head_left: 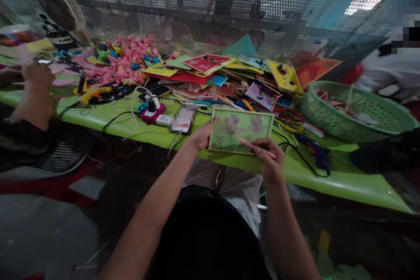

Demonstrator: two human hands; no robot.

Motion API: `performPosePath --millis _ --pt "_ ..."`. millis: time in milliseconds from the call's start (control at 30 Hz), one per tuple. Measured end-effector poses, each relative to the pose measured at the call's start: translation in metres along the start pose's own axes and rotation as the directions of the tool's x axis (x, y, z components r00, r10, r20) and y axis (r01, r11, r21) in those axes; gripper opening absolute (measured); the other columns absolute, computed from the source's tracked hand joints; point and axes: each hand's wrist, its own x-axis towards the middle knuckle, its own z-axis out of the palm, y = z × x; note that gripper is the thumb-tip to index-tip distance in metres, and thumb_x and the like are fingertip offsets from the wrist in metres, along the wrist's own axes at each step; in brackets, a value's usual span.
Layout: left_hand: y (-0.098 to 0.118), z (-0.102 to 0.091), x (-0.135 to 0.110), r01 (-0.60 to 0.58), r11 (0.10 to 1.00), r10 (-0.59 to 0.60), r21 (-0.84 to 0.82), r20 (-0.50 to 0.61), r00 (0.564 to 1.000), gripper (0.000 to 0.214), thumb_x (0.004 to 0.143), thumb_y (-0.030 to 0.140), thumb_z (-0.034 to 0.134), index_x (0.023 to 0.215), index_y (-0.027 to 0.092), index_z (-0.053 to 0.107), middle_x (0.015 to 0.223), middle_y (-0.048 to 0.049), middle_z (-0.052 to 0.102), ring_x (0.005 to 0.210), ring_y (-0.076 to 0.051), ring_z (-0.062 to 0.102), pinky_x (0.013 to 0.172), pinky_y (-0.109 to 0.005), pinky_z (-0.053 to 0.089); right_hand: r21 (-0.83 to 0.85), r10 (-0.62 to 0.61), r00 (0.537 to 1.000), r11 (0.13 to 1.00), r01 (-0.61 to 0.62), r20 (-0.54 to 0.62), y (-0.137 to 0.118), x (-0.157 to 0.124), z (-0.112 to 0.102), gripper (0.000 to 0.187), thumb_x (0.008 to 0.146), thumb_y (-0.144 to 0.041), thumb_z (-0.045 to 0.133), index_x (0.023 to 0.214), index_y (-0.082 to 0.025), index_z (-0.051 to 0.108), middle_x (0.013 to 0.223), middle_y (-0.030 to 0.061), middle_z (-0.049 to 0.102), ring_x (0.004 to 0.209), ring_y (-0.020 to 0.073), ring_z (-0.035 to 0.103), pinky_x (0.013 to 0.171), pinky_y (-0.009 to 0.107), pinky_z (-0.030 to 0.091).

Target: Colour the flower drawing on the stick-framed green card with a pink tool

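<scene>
My left hand (204,135) grips the left edge of a framed green picture (241,130), its thumb on the front of the frame. Pink-purple flowers are drawn on the picture, with smaller outline drawings below them. Over its lower right part, my right hand (271,157) is closed around a pink pen (256,146), whose tip points at the lower middle of the picture. Whether the tip touches the surface I cannot tell. Just left of the picture lies a phone (184,118) on the green table (151,133).
Behind the picture are stacked colourful cards (206,64) and a pink folded-paper pile (126,59). A green basket (357,116) and a glue gun (313,151) are at right. A magenta power strip (152,113) trails cords. Another person's hand (37,74) works at left, near a fan (61,6).
</scene>
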Motion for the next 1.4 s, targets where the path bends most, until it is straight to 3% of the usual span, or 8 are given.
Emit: performPosePath --millis 367,633,833,1067,1400 --pt "-0.001 0.004 0.001 0.011 1.0 -0.01 0.017 -0.04 0.999 0.036 0.103 0.025 0.062 0.136 0.013 0.068 0.116 -0.0155 0.081 0.107 -0.028 0.079 0.105 -0.046 0.059 -0.075 0.06 0.995 0.996 -0.053 0.086 -0.002 -0.004 0.018 0.018 0.084 -0.04 0.084 0.092 -0.025 0.079 0.079 0.0002 0.074 0.068 0.0164 0.064 0.062 0.028 0.049" --pt "-0.004 -0.002 0.004 -0.005 1.0 0.006 -0.013 0.022 1.0 0.034 0.099 0.025 0.069 0.129 0.01 0.072 0.113 -0.017 0.081 0.111 -0.03 0.078 0.105 -0.043 0.059 -0.159 0.037 0.994 0.987 -0.02 0.103 -0.009 -0.005 0.026 0.023 0.083 -0.045 0.085 0.092 -0.024 0.079 0.082 0.0017 0.075 0.075 0.0181 0.067 0.066 0.03 0.052" --pt "-0.005 -0.003 0.004 -0.006 1.0 0.006 0.022 0.002 1.0 0.026 0.103 0.026 0.064 0.123 0.013 0.075 0.11 -0.0149 0.082 0.111 -0.03 0.077 0.108 -0.049 0.057 -0.197 0.025 0.994 0.98 -0.004 0.106 -0.009 -0.006 0.026 0.022 0.085 -0.045 0.083 0.092 -0.024 0.08 0.084 0.0024 0.077 0.075 0.0176 0.068 0.066 0.029 0.052" --pt "-0.007 -0.006 0.007 -0.019 0.999 0.018 0.039 0.046 0.999 0.024 0.099 0.032 0.071 0.115 0.015 0.077 0.108 -0.0129 0.082 0.109 -0.031 0.078 0.107 -0.05 0.057 -0.245 -0.008 0.993 0.969 0.037 0.119 -0.01 -0.005 0.027 0.022 0.086 -0.045 0.082 0.094 -0.025 0.08 0.086 0.0032 0.078 0.077 0.0195 0.07 0.067 0.03 0.055" --pt "-0.005 -0.002 0.003 -0.025 0.998 0.024 0.051 0.025 0.999 0.024 0.103 0.03 0.063 0.114 0.013 0.076 0.109 -0.015 0.082 0.106 -0.032 0.078 0.104 -0.05 0.058 -0.268 -0.026 0.99 0.961 0.063 0.14 -0.011 -0.006 0.028 0.019 0.088 -0.043 0.081 0.095 -0.025 0.08 0.085 0.0023 0.078 0.078 0.0184 0.07 0.068 0.03 0.054"
